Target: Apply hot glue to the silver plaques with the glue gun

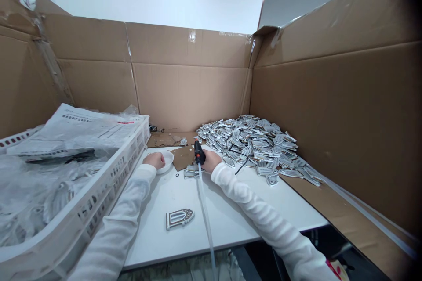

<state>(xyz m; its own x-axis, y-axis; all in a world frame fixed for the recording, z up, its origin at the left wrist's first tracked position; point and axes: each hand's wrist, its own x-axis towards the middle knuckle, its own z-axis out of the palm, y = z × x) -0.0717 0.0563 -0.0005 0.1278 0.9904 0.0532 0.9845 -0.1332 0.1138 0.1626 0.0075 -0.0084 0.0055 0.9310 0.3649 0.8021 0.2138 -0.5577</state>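
My right hand (211, 160) grips a black glue gun (198, 151) with an orange trigger and a long clear glue stick (204, 210) trailing back toward me. Its nozzle points down at a small silver window-shaped piece (191, 173) on the white table (231, 224). My left hand (155, 160) rests closed at the rim of a small white bowl (167, 160). Another arched window-shaped piece (180, 218) lies flat on the table nearer to me.
A large heap of the same silver pieces (253, 145) fills the far right of the table. A white slotted crate (108, 180) with plastic bags and printed paper stands at left. Cardboard walls (187, 79) enclose the table, and cardboard scraps (181, 156) lie beyond the bowl.
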